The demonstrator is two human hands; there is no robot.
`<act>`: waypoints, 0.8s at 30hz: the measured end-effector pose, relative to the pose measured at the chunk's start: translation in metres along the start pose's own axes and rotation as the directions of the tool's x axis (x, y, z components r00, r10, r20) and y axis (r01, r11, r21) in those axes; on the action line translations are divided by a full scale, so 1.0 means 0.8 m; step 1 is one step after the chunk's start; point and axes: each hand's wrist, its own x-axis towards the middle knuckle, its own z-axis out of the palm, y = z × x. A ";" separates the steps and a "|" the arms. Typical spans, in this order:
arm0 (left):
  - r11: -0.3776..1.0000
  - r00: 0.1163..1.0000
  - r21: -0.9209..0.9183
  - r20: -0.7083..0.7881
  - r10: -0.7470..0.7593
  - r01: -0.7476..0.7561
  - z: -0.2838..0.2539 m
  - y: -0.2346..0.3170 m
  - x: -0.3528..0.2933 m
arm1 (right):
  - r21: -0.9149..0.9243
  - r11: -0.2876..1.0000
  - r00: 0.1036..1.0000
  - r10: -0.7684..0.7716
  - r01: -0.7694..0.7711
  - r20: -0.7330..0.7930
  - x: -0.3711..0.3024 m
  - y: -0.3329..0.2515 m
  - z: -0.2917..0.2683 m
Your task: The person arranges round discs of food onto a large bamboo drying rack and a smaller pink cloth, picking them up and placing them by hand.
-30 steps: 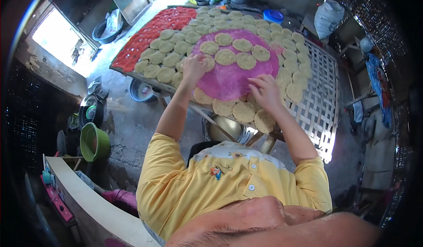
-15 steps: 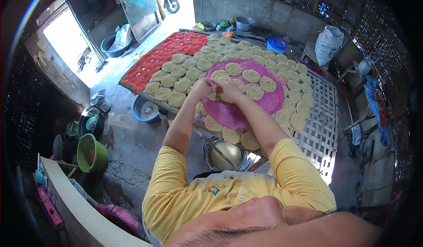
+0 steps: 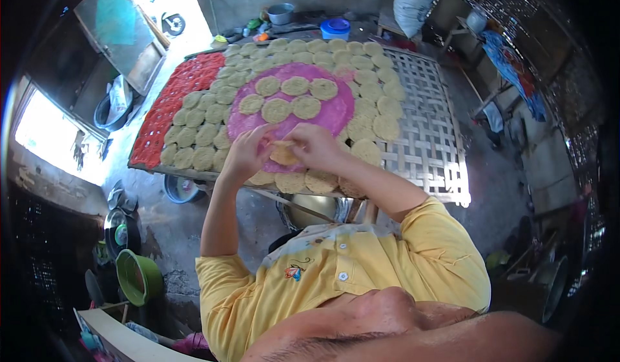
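I monitor the curled left hand (image 3: 247, 152) pinching a yellow disc (image 3: 283, 155) at its 9 o'clock, right hand (image 3: 314, 145) likewise at 2 o'clock

no readable text, labels, numbers, signs

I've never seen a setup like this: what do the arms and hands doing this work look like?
They're a person's: the bare left hand and bare right hand show no gloves or cables. Short, loose yellow cloth sleeves leave the forearms uncovered, with no watch visible. Any rings are too small to tell.
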 end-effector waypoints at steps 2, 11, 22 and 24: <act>0.995 0.999 -0.104 0.048 0.014 -0.009 0.025 0.030 0.024 | -0.004 0.991 0.991 0.134 -0.134 0.002 -0.021 -0.002 -0.059; 0.936 0.926 -0.167 0.172 0.337 -0.310 0.199 0.108 0.151 | -0.396 0.861 0.947 0.279 -0.320 -0.158 -0.118 0.069 -0.208; 0.849 0.800 -0.135 0.287 0.527 -0.511 0.270 0.085 0.104 | -0.452 0.868 0.978 0.167 -0.208 -0.128 -0.230 0.090 -0.165; 0.912 0.868 -0.224 0.294 0.400 -0.344 0.260 0.086 0.106 | -0.460 0.862 0.977 0.192 -0.215 -0.097 -0.234 0.084 -0.169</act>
